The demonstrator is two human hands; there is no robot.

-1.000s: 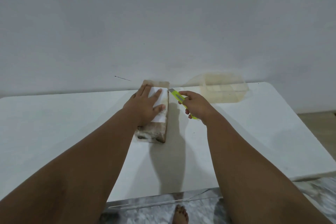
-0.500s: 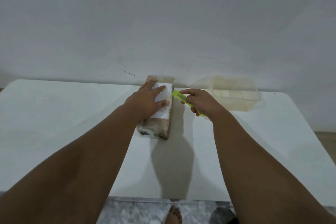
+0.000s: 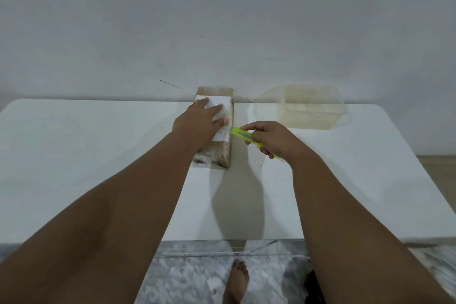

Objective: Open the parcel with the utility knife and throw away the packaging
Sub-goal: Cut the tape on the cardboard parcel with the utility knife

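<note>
Left hand [image 3: 197, 123] flat on the parcel [image 3: 217, 153] at the counter's [image 3: 98, 155] far edge, right hand [image 3: 274, 139] tight round the knife [image 3: 240, 134], seemingly touching its side.

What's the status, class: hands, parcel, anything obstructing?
Left hand flat on parcel. Right hand grips utility knife at parcel's right edge. Clear container stands apart.

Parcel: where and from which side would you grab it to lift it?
Probably across its narrow width at the near end, from above: the parcel lies flat, long axis pointing away, both long sides exposed. The left hand presses its top; the utility knife is at its right edge.
</note>
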